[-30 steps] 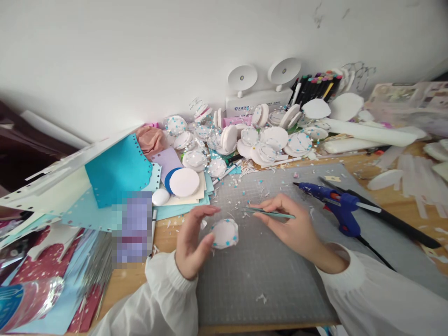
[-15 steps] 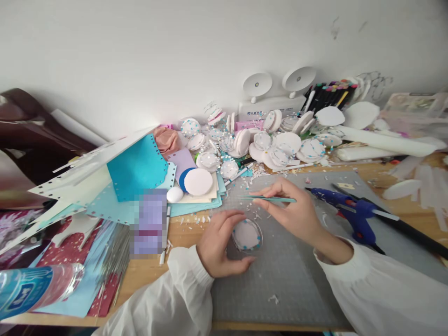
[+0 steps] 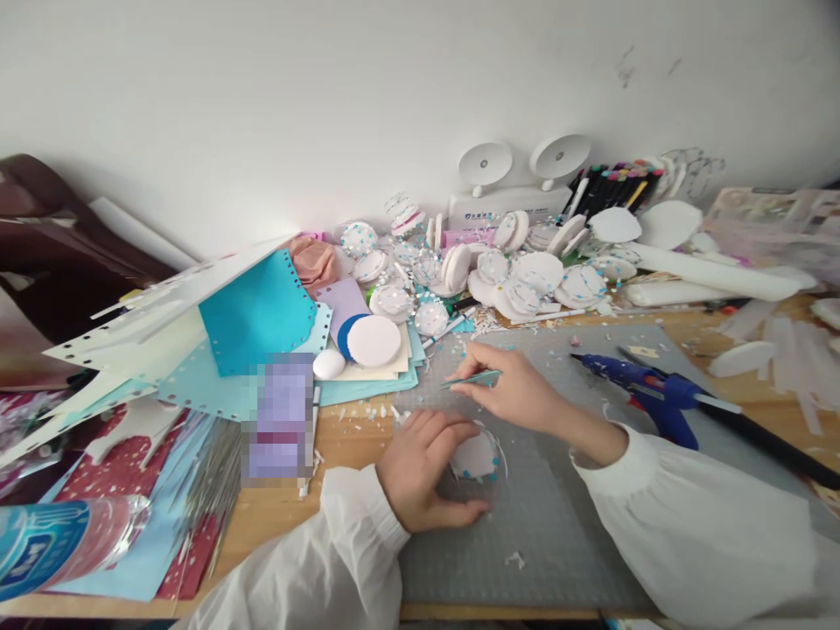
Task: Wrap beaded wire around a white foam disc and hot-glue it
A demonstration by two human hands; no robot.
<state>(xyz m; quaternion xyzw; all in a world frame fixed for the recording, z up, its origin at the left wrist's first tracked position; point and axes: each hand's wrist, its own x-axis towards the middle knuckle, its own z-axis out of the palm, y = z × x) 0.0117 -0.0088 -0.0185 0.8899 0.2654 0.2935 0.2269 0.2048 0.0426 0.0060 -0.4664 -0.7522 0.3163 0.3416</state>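
On the grey cutting mat (image 3: 544, 534) lies a white round disc (image 3: 476, 457) ringed with thin wire and small blue beads. My left hand (image 3: 430, 472) curves around its left side, fingers at the upper edge and thumb along the lower edge; its fingers cover part of the disc. Just above and to the right, my right hand (image 3: 518, 389) pinches teal tweezers (image 3: 484, 379), their tips pointing left over the mat. What sits between the tips is too small to make out.
A blue glue gun (image 3: 643, 385) lies on the mat at right. Behind are piled beaded white discs (image 3: 518, 297), white rolls (image 3: 722, 267) and markers (image 3: 617, 184). Paper sheets (image 3: 255, 306) and a plastic bottle (image 3: 72, 538) are at left. Scraps litter the wooden table (image 3: 262, 525).
My left hand and the disc have shifted slightly right and toward me. My right hand has drawn left and a little lower, bringing the tweezers nearer the disc, with more of them hidden.
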